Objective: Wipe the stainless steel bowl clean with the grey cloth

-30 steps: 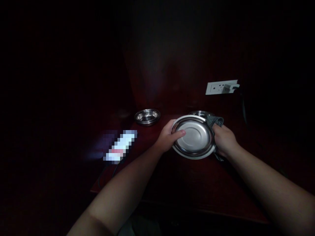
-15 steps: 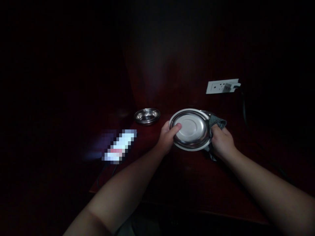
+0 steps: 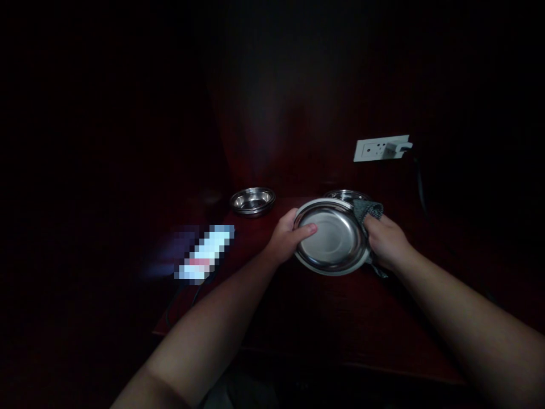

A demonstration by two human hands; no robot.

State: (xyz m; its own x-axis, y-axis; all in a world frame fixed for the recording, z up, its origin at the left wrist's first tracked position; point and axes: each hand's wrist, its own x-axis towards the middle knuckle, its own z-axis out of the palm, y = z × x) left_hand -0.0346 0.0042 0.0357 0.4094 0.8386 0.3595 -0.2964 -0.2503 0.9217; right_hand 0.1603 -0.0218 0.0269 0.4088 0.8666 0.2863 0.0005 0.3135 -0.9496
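A round, shallow steel plate [image 3: 334,241] is held up above the dark red table, its hollow side tilted towards me. My left hand [image 3: 288,236] grips its left rim, thumb lying on the inside and the fingers hidden behind. At the right rim, my right hand [image 3: 385,238] is closed on a dark patterned cloth [image 3: 366,210] that wraps over the plate's edge. Behind the held plate, more steel dishware [image 3: 347,195] shows only in part. To the left, several nested steel bowls [image 3: 252,201] stand at the back of the table.
A lit phone [image 3: 206,254], blurred out, lies on the table's left side with a cable near it. On the back wall is a white socket panel [image 3: 381,149] with a plug and hanging cord. The table [image 3: 315,324] has its front edge close to me; surroundings are very dark.
Held between both hands, the plate rose slightly and then came back down. The cloth and my right hand moved along its right rim. The nested bowls and phone stayed put.
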